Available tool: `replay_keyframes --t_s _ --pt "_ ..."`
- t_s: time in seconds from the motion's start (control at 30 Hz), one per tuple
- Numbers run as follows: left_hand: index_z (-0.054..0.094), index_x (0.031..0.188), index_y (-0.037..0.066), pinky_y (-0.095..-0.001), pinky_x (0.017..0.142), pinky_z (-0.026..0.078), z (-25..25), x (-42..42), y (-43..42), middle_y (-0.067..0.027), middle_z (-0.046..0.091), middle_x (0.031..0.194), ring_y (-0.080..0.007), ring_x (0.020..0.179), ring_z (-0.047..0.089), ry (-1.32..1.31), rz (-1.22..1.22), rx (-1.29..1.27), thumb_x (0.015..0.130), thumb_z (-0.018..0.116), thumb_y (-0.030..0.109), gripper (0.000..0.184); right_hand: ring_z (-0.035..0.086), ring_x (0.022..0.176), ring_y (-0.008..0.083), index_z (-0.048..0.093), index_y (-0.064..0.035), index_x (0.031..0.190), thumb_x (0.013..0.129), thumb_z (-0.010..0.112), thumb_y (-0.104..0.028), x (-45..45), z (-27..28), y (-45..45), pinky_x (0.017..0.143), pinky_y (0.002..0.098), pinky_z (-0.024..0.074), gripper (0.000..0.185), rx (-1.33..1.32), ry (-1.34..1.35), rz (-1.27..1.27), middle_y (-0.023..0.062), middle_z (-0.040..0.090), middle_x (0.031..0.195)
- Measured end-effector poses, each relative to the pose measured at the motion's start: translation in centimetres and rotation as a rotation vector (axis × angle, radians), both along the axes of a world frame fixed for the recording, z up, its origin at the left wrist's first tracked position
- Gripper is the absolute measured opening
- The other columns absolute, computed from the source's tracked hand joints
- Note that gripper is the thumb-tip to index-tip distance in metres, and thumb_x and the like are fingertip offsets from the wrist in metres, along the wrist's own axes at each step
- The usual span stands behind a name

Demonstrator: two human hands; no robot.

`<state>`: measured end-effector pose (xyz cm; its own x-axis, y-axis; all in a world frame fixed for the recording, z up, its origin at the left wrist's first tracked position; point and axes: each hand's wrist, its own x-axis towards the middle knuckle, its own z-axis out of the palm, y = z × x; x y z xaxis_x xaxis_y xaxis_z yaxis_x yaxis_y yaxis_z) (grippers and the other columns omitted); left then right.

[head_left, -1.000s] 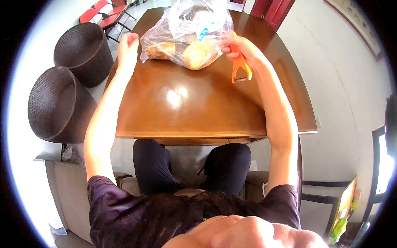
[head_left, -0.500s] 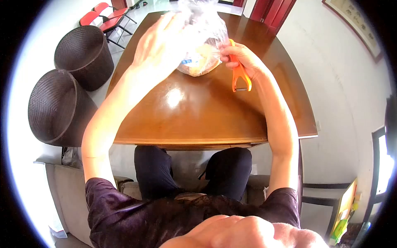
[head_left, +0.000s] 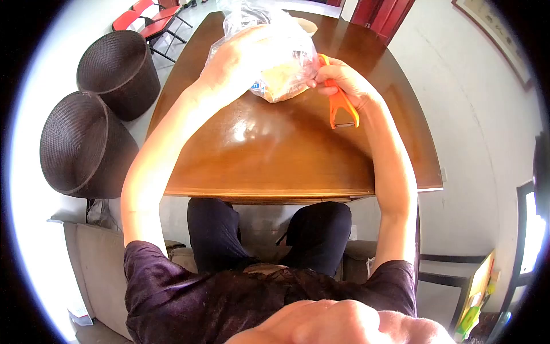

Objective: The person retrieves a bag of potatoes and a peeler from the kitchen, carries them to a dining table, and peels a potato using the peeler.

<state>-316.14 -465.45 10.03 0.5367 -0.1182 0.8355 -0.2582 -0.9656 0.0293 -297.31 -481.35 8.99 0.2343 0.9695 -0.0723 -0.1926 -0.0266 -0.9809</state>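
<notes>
A clear plastic bag [head_left: 239, 22] stands on the table, with a tan, yellowish thing [head_left: 282, 79] showing through its lower part; what that is I cannot make out. My left hand [head_left: 243, 54] is at the bag's left and upper side, its fingers washed out by glare and plastic. In my right hand [head_left: 344, 80] is an orange peeler [head_left: 340, 102], its blade end pointing down toward me. The thumb and fingertips of that hand also touch the bag's right edge. Behind the bag, a pale tan rounded edge [head_left: 307, 25] shows.
The glossy brown wooden table [head_left: 275, 155] reaches toward me, its near edge before my knees. Two dark woven baskets [head_left: 83, 143] stand on the floor at left, with red folding chairs [head_left: 163, 26] beyond. A white wall [head_left: 452, 103] runs along the right.
My left hand has come lower and to the right over the bag. The bag's top has shifted left, uncovering the tan rounded edge. The peeler has moved slightly right with my right hand.
</notes>
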Motion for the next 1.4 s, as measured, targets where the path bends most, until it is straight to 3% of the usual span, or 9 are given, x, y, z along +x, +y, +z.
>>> replay_keyframes --t_s 0.3,0.5,0.63,0.77,0.87,1.1,1.13,1.33,1.4 --pt "0.058 0.118 0.003 -0.0256 0.078 0.049 -1.8 -3.1 2.3 -0.0079 0.064 0.103 -0.0127 0.088 0.059 0.576 -0.111 -0.984 0.090 0.057 0.015 0.031 0.049 0.065 0.0060 0.051 0.0011 0.110 0.078 0.051 -0.001 0.6 -0.5 0.1 0.042 0.0154 0.0313 0.032 -0.047 -0.141 -0.057 0.0090 0.055 0.089" --pt "0.058 0.115 0.003 -0.0259 0.071 0.049 -8.9 -4.7 7.9 -0.0070 0.063 0.099 -0.0118 0.081 0.056 0.512 -0.073 -0.984 0.090 0.056 0.013 0.027 0.056 0.070 0.0093 0.050 0.0042 0.113 0.084 0.055 -0.009 4.0 -3.4 0.7 0.043 0.0153 0.0341 0.032 -0.118 -0.185 -0.290 0.0096 0.056 0.096" --pt "0.059 0.116 0.004 -0.0287 0.076 0.048 -2.9 -1.7 0.3 -0.0069 0.063 0.097 -0.0153 0.086 0.057 0.918 0.177 -0.885 0.089 0.058 0.022 0.033 0.061 0.075 0.0136 0.055 0.0017 0.099 0.083 0.060 -0.010 3.3 -2.9 0.5 0.043 0.0158 0.0358 0.020 -0.205 -0.255 -0.178 0.0080 0.058 0.089" --pt "0.062 0.113 0.003 -0.0357 0.075 0.051 -1.5 -0.5 -2.6 -0.0170 0.065 0.102 -0.0234 0.084 0.063 0.430 0.455 0.176 0.085 0.061 0.023 0.034 0.062 0.076 0.0116 0.057 -0.0009 0.091 0.083 0.060 -0.013 2.0 -2.0 0.3 0.043 0.0182 0.0327 0.015 -0.306 -0.381 -0.051 0.0051 0.058 0.083" --pt "0.062 0.113 0.002 -0.0350 0.071 0.051 -2.1 0.1 -2.5 -0.0161 0.065 0.102 -0.0223 0.082 0.062 0.370 0.473 0.295 0.086 0.060 0.023 0.033 0.058 0.069 0.0085 0.058 -0.0020 0.091 0.083 0.059 -0.014 2.9 -3.7 0.9 0.045 0.0189 0.0308 0.015 -0.304 -0.504 -0.044 0.0036 0.058 0.080" --pt "0.061 0.111 0.000 -0.0334 0.063 0.051 -6.3 2.1 3.2 -0.0141 0.065 0.099 -0.0196 0.076 0.061 0.503 0.205 -0.338 0.089 0.059 0.023 0.033 0.041 0.054 0.0046 0.057 -0.0029 0.088 0.084 0.056 -0.010 2.4 -3.4 0.8 0.046 0.0169 0.0327 0.008 -0.190 -0.359 -0.149 0.0022 0.054 0.072" --pt "0.061 0.111 0.005 -0.0279 0.060 0.050 -4.8 1.4 2.5 -0.0082 0.062 0.087 -0.0154 0.072 0.060 0.614 0.148 -1.208 0.089 0.060 0.022 0.028 0.041 0.054 0.0046 0.057 -0.0029 0.088 0.084 0.056 -0.010 1.9 -3.4 0.9 0.046 0.0169 0.0327 0.008 -0.190 -0.358 -0.148 0.0022 0.054 0.072" --pt "0.058 0.117 0.004 -0.0262 0.052 0.050 -5.3 -0.1 4.8 -0.0078 0.064 0.093 -0.0129 0.075 0.062 0.774 -0.036 -0.776 0.091 0.058 0.017 0.029 0.043 0.055 0.0052 0.054 0.0019 0.094 0.084 0.055 -0.004 1.2 -4.4 2.0 0.048 0.0176 0.0366 0.012 -0.040 -0.071 -0.121 0.0020 0.050 0.072" --pt "0.057 0.119 0.005 -0.0263 0.052 0.050 -4.4 -0.7 3.1 -0.0081 0.064 0.097 -0.0134 0.077 0.061 0.759 -0.036 -0.979 0.092 0.056 0.020 0.030 0.043 0.055 0.0055 0.053 0.0020 0.095 0.084 0.055 -0.004 0.9 -4.0 1.8 0.048 0.0177 0.0368 0.013 -0.053 -0.068 -0.132 0.0022 0.050 0.072"
